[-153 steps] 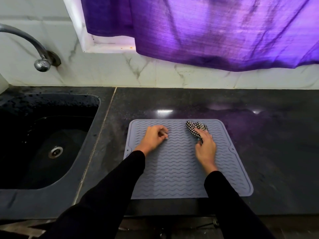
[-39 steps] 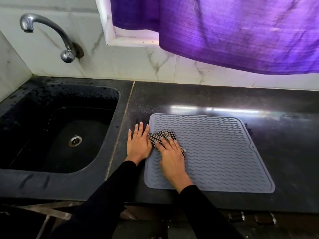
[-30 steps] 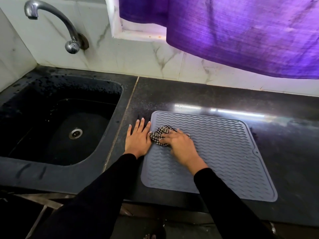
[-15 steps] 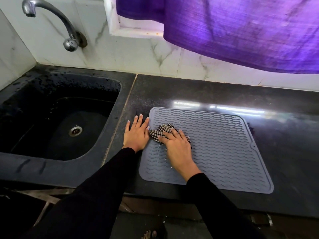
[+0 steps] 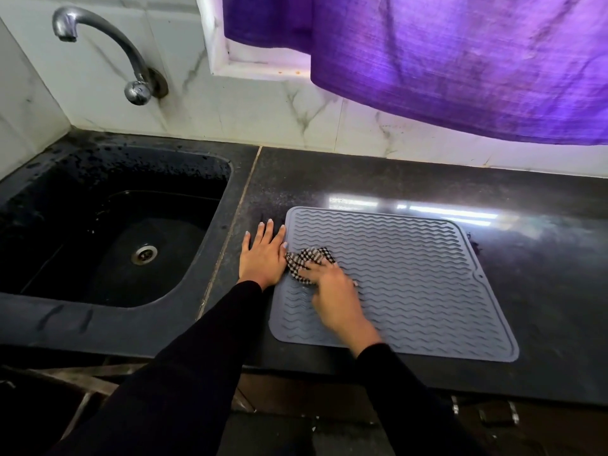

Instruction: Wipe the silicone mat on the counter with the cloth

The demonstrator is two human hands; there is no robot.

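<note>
A grey silicone mat [image 5: 411, 278] with wavy ridges lies flat on the dark counter [image 5: 543, 291]. A bunched black-and-white checked cloth [image 5: 306, 260] sits on the mat near its left edge. My right hand [image 5: 332, 291] lies on the cloth and presses it against the mat, and the fingers cover the cloth's near part. My left hand [image 5: 263, 255] rests flat on the counter with straight fingers, right beside the mat's left edge.
A black sink [image 5: 108, 238] with a metal drain is set into the counter at left, under a curved steel tap [image 5: 108, 51]. A purple curtain [image 5: 444, 60] hangs over the white marble wall behind. The counter's front edge runs just below the mat.
My right hand has kept rubbing the cloth over the mat's left part, shifting slightly nearer and leftward. My left hand stays flat beside the mat.
</note>
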